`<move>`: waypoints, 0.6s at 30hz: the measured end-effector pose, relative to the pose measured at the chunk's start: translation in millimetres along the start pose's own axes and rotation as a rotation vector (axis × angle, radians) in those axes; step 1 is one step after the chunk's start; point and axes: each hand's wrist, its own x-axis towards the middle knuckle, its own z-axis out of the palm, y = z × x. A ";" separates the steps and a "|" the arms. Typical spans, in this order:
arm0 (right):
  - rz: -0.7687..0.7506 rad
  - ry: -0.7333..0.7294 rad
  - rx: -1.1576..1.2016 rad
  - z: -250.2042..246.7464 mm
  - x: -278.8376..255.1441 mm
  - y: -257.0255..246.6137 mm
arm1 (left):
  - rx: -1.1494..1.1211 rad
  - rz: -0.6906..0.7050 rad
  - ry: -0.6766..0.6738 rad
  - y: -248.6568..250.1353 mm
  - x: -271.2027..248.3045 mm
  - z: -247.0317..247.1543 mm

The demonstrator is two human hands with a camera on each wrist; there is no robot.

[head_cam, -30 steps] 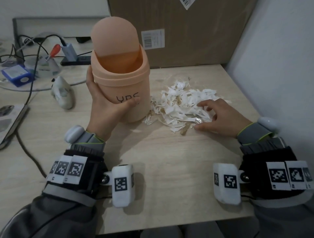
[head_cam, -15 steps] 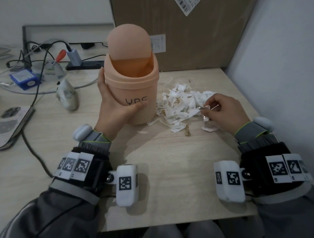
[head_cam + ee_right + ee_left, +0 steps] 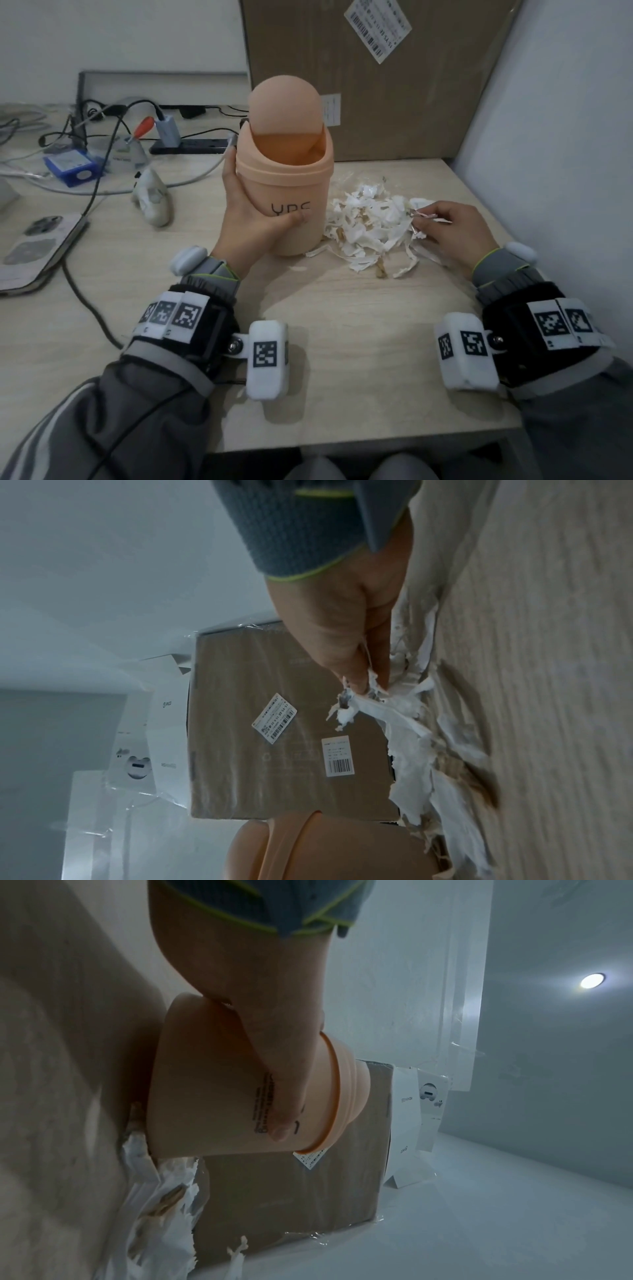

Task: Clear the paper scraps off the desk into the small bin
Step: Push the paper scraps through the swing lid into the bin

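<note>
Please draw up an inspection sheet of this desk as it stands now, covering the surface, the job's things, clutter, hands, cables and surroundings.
Surface: light wooden desk, bare in front.
Job's things: peach swing-lid bin upright, lid tipped open; pile of torn white paper scraps right beside it, on the desk.
Clutter: blue box, red-handled tool, pale lump, notebook, all left of the bin.
Hands: left hand grips the bin's side; right hand pinches a few scraps at the pile's right edge.
Cables: black cable trails across the left of the desk; charger block in a power strip.
Surroundings: cardboard box behind; white wall at right.
</note>
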 end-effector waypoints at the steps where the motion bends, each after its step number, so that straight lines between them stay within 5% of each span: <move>1: -0.002 0.001 0.027 0.0 -0.3 -0.4 | 0.000 0.002 -0.001 0.0 -0.2 -0.2; 8: -0.145 0.167 0.105 3.1 4.6 -18.1 | -0.010 0.001 0.003 -1.3 0.1 -0.6; 18: -0.551 0.174 0.092 45.8 11.3 -127.9 | -0.033 -0.007 0.002 -4.1 0.5 -0.2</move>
